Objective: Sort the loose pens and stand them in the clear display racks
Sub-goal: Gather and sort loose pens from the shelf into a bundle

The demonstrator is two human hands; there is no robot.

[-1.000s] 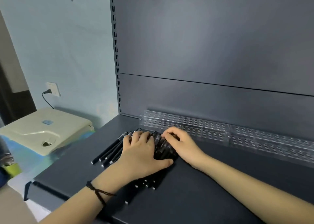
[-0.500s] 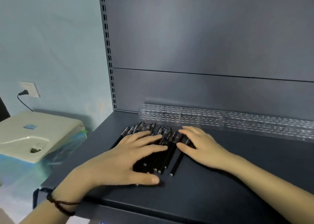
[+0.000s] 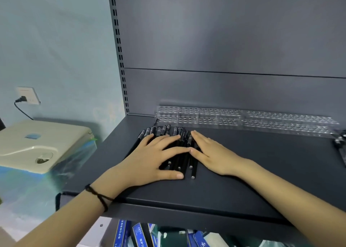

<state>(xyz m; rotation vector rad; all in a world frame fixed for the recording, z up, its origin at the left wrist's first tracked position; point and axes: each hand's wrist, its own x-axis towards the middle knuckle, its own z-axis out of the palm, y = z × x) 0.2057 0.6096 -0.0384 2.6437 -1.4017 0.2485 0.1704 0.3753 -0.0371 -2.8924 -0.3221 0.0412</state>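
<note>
Black pens bunched on the shelf, none racked yet

The left hand (image 3: 149,158) and right hand (image 3: 213,153) lie flat on a bundle of black pens (image 3: 162,130). Each grip is wide, with straight fingers pressing down and curled round nothing. The pens lie side by side on the dark shelf (image 3: 262,177), just in front of the left end of the clear display racks (image 3: 243,119). No pen can be seen standing in the racks' holes. By my judgement the work is at its start: the pens are squared up, while picking them out and standing every one remains to be done
</note>
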